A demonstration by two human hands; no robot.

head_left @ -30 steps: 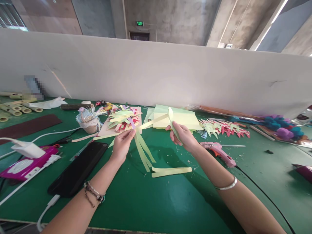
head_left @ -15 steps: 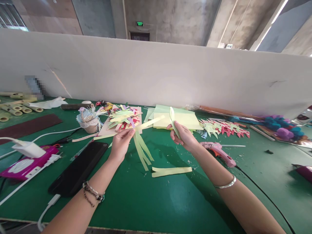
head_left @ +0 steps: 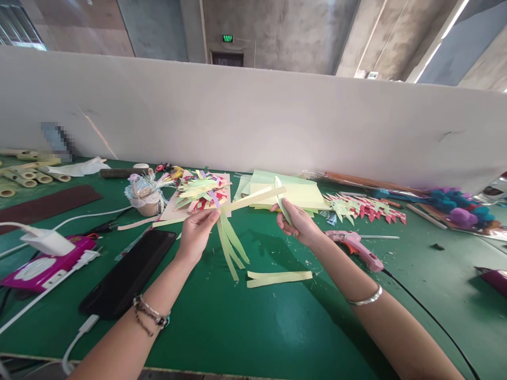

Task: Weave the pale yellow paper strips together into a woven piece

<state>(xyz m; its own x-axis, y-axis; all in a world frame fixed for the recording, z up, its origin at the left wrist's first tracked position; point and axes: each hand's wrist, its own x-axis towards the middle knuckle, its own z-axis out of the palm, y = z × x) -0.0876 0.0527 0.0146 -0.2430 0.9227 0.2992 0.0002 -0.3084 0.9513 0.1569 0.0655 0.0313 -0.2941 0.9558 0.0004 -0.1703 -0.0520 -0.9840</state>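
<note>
A: What has just changed between the hands?

B: The free end of the flat pale-yellow paper strip (head_left: 253, 198) in the left hand (head_left: 200, 226). Half a second ago it stopped short of the folded pale-green paper strip (head_left: 284, 209) in the right hand (head_left: 300, 221); now it crosses that strip, in front of the stack of pale-yellow and light-green paper sheets (head_left: 309, 197).

A: Do the two touch?

B: They overlap from this viewpoint, but contact cannot be told.

A: And the grips?

B: The left hand pinches the yellow strip narrowly, out past the stack's left edge; a bunch of narrow light-green paper strips (head_left: 229, 245) hangs just beside that pinch. The right hand is closed round the folded strip, its slim tip standing up before the stack.

A: What does the shift mean for the work?

B: Probably that the yellow strip is being handled against the folded one; nothing shows them joined.

A: What lies around?

B: Nearer the person than the stack, loose pale-yellow paper strips (head_left: 293, 276) on the green tabletop (head_left: 237, 327); right of it, also nearer, a pink plastic glue gun (head_left: 366, 254); left of it, a heap of multicoloured cut paper (head_left: 198, 190).
</note>
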